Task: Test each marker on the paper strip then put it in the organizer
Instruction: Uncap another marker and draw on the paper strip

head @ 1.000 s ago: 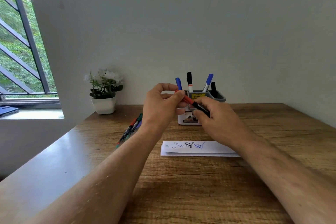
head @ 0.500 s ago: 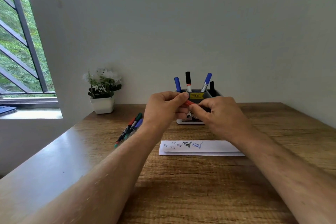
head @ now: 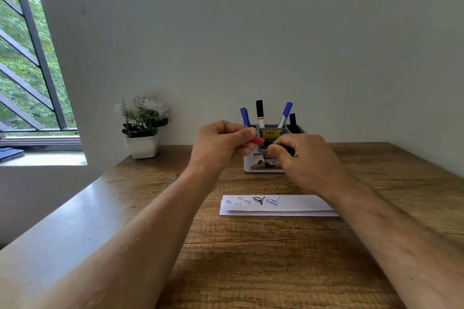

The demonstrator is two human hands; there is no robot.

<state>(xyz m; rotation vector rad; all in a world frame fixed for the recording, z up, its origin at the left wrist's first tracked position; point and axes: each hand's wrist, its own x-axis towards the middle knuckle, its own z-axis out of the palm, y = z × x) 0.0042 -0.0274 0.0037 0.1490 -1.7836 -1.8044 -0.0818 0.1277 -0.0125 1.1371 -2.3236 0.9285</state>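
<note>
Seen from the head camera, a marker with a red cap and a black barrel is held level between two bare hands, raised above a wood-grain desk and just in front of the organizer. The red cap end is pinched in the grip of the left hand, thumb and fingers pressed together around it, while the black barrel is pinched in the grip of the right hand, fingers curled over the top. Only a short stretch of the marker is visible between the two fists.

The organizer, a boxy grey-and-white plastic holder with a yellow price sticker on its front, is seen standing at the back of the desk near the pale, matte wall. Four capped markers are shown upright or leaning in its compartments: a blue one, a black-capped white one, a second blue one and a black one.

A folded white paper strip is laid flat on the desk nearer the camera, its left part marked with small blue and black scribbles. A blurred sliver of further pens is glimpsed beside the left wrist. A white square pot of white flowers is placed at the desk's far left corner, beside a barred window.
</note>
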